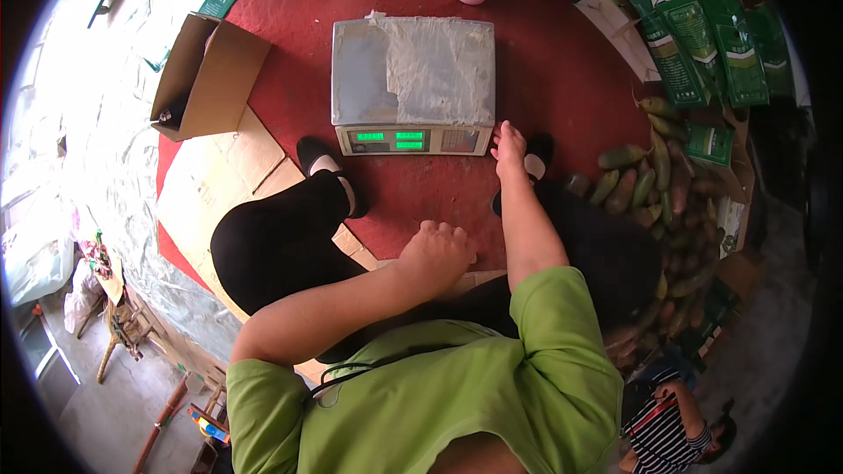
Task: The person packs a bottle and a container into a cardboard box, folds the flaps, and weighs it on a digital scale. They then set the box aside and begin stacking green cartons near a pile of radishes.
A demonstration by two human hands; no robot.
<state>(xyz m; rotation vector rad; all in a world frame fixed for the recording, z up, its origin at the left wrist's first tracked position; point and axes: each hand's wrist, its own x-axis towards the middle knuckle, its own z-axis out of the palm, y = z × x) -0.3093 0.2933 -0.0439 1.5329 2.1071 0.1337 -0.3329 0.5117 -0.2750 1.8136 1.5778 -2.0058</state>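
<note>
at ten o'clock, an open cardboard box (211,79) is standing. at twelve, the scale (369,70) is resting on the red floor (290,44), its plate unloaded. near centre, the left hand (436,254) is being held curled; its contents cannot be told. at two, the right hand (509,147) is being held half open by the scale's near corner, nothing visibly gripped; adjusting is seemingly being done, steady fingertip contact being called for. at three, long vegetables (663,177) are lying heaped.

Produce-packing area, digital scale (376,75), piled produce (643,184), green cartons (689,48), cardboard box (224,79)
</note>
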